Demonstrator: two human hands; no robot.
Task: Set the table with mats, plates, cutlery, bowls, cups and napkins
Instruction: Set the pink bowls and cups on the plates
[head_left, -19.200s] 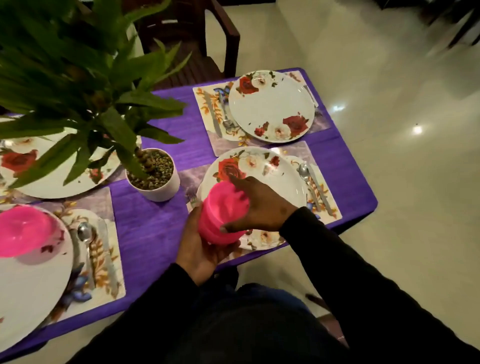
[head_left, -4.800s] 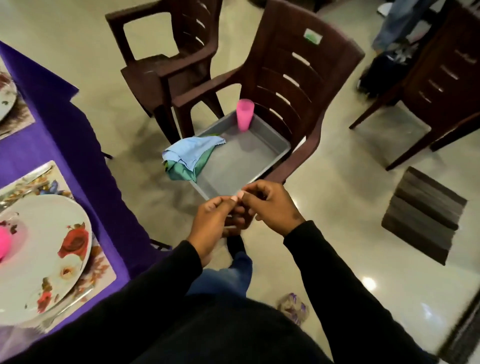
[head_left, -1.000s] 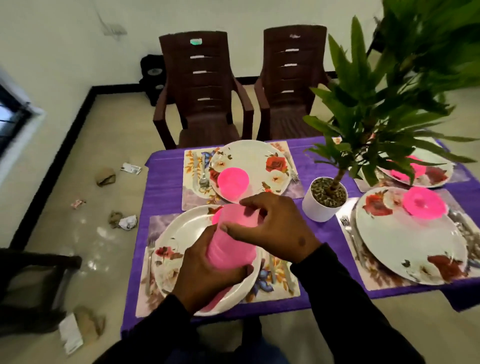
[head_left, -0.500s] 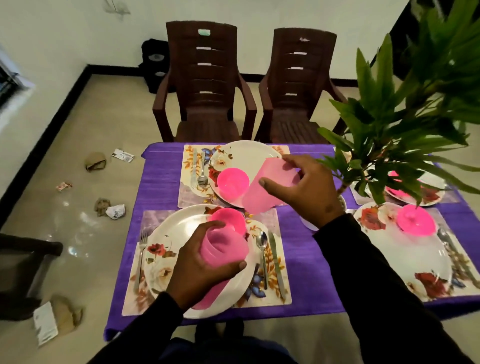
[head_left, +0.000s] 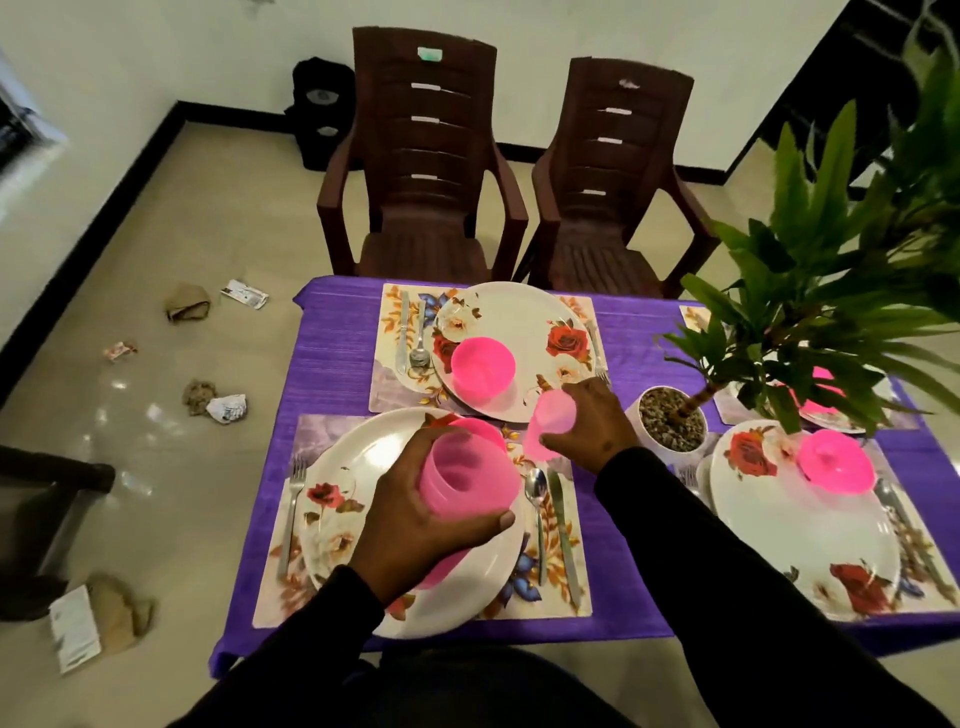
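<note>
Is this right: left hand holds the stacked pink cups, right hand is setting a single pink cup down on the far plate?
Not the plate. In the head view the right hand grips the single pink cup over the purple cloth, just beside the far plate. The left hand does hold the stacked pink cups.

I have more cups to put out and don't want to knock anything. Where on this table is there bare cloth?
Bare purple tablecloth runs along the left edge beside both mats, and a strip lies between the near mat and the right-hand plate. It is crowded around the potted plant, where the right hand holds a cup.
</note>
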